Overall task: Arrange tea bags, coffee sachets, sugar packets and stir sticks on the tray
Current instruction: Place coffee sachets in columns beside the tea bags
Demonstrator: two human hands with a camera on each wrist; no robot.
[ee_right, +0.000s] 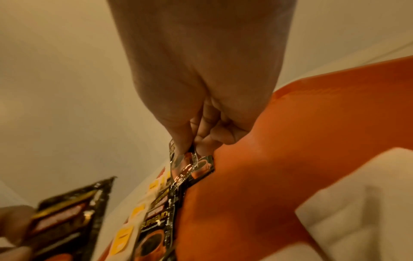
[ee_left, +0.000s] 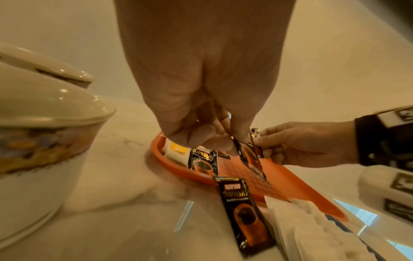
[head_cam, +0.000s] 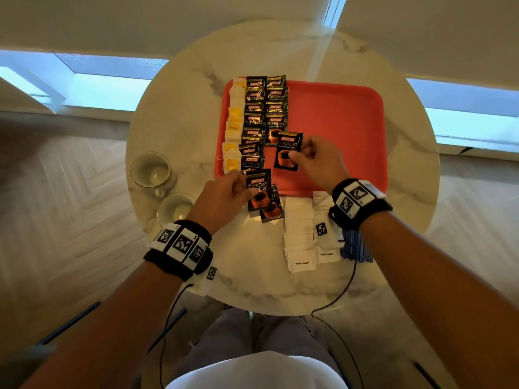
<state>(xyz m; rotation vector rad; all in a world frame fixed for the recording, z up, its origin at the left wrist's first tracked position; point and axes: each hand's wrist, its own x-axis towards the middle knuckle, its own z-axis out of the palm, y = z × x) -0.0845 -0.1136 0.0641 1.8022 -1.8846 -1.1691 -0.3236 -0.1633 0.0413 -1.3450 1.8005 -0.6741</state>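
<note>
We see the right hand [head_cam: 320, 161] at the centre of the head view, its fingers [head_cam: 298, 155] pinching a black coffee sachet [head_cam: 288, 151] just above the red tray [head_cam: 337, 122]. The left hand [head_cam: 224, 197], lower and to the left, grips a second coffee sachet [head_cam: 258, 189] over the tray's near edge, with another loose sachet [head_cam: 272, 209] lying under it on the counter [head_cam: 252, 276]. On the tray's left side lie a column of yellow-tagged tea bags [head_cam: 233, 130] and two columns of laid sachets [head_cam: 265, 113] just beside it. White sugar packets [head_cam: 300, 237] are stacked on the counter at lower centre, blue-striped stir sticks [head_cam: 356, 247] at their right. Two cups [head_cam: 151, 171] stand at the left.
</note>
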